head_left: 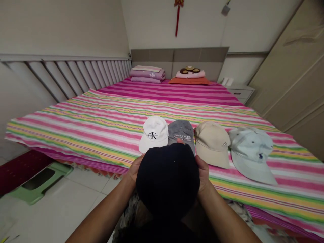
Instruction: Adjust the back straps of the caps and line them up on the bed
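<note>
A dark, nearly black cap [168, 179] is held up close to me, in front of the bed's near edge. My left hand [136, 168] is closed on its left side and my right hand [202, 172] on its right side; some fingers are hidden behind it. Just beyond, a row of caps lies on the bed: a white cap [156, 130] with dark letters, a grey cap [181, 126] partly covered by the dark one, a beige cap [212, 138], and a pale blue cap [249, 145] at the right end.
The bed [101, 125] has a striped cover. Folded purple bedding [148, 73] and a pink and orange stack [189, 76] lie by the headboard [152, 57]. A green stool [37, 184] stands on the floor at left, a white nightstand [239, 91] at far right.
</note>
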A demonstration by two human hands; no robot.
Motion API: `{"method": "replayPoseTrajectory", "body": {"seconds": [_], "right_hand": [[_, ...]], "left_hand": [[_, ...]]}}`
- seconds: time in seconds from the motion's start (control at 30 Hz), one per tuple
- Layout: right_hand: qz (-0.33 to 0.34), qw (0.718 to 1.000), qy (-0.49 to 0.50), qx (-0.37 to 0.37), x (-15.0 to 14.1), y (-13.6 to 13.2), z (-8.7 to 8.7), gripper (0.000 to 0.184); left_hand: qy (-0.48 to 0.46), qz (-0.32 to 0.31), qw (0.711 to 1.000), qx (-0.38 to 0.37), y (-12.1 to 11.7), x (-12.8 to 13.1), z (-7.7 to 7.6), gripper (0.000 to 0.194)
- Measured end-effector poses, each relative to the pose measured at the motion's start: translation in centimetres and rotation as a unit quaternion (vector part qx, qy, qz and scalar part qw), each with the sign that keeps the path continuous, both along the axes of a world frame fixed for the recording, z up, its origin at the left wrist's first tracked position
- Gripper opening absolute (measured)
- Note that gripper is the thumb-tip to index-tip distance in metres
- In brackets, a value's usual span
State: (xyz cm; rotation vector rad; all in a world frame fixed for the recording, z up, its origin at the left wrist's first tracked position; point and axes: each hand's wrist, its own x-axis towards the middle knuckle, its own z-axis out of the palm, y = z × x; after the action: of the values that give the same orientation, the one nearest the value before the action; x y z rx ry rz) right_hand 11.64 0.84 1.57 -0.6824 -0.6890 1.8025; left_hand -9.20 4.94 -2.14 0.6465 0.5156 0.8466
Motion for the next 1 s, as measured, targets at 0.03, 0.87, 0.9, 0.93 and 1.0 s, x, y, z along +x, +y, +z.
{"method": "replayPoseTrajectory", "body": {"seconds": [0.03,0.87,0.9,0.93,1.0], "right_hand": [[-0.013,1.0,0.025,0.007,-0.1,0.1,0.5,0.037],[-0.021,0.977,0.171,-0.124,4.2,-3.1,-10.1,0.042],[-0.029,0.976,0.172,-0.128,4.5,-3.3,-10.2,0.041],[-0.035,0.975,0.173,-0.134,4.7,-3.5,-10.3,0.041],[-0.043,0.974,0.168,-0.148,4.9,-3.9,-10.7,0.04]], "left_hand": [[-0.012,-0.002,0.999,-0.047,-0.3,-0.3,-0.5,0.017],[0.14,0.438,0.884,0.087,12.2,-10.5,9.0,0.026],[0.195,0.432,0.877,0.081,13.2,-11.2,8.9,0.024],[0.251,0.43,0.865,0.069,14.0,-11.8,8.5,0.021],[0.31,0.433,0.845,0.047,15.0,-12.8,6.9,0.015]]}}
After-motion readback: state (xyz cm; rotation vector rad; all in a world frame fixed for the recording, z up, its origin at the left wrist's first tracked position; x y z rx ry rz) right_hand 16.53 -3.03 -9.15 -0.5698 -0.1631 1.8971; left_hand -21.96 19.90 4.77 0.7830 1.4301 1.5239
